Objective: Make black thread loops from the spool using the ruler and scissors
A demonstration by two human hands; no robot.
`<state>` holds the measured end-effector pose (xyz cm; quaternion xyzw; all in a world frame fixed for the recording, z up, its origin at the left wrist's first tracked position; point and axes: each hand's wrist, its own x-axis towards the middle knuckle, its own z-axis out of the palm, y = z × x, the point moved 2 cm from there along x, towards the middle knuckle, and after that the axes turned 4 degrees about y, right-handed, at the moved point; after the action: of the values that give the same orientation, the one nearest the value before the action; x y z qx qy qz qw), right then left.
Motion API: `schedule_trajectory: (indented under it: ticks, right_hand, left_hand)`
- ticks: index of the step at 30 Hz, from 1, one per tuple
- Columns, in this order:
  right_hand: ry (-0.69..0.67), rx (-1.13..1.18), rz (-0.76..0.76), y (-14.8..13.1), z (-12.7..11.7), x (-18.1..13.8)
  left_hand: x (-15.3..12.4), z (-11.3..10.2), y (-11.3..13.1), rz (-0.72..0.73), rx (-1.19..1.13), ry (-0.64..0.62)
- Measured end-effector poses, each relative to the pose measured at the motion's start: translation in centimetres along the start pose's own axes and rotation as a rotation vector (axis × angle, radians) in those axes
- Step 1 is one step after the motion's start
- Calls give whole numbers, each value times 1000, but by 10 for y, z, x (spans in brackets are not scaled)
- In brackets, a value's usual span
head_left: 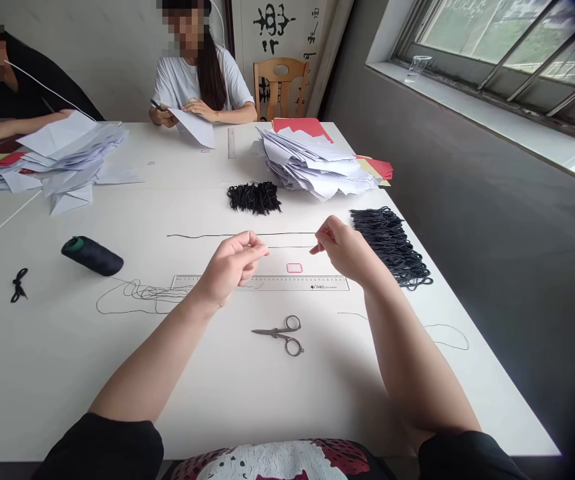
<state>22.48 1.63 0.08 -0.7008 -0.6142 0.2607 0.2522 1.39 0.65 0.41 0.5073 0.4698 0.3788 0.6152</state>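
My left hand (232, 263) is closed, thumb and forefinger pinching a thin black thread (291, 247). The other end of this thread runs to my right hand (342, 248), whose fingertips are also pinched together on it. A second dark line of thread (207, 236) stretches just beyond, from left of my left hand to my right fingers; whether it joins the first I cannot tell. Below my hands lies a clear ruler (287, 285), partly covered by my left hand, with a small red-outlined rectangle (294, 268) at its upper edge. Metal scissors (278, 332) rest, blades apart, nearer me.
A black thread spool (100, 258) lies left, with loose thread (142, 293) beside it. Black cord loops form a large bundle (390, 243) at right and a smaller bundle (254, 199) ahead. Paper stacks (312, 160) stand farther back. Two people sit across the table.
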Motion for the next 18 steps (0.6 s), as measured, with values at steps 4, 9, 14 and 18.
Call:
schedule_trajectory:
  ticks: [4,9,14,18]
  right_hand:
    - [72,-60,49,12,-13,5]
    - [146,-9,39,24,-33,7]
    - [-116,479,-235,3,-33,-9]
    - [-216,653,-357,-18,-18,-24]
  left_hand:
    - [-7,-27,19,138,349,66]
    - [-22,-76,35,27,1170,-30]
    - [-22,-59,31,196,1049,92]
    - [-16,-7,15,146,348,13]
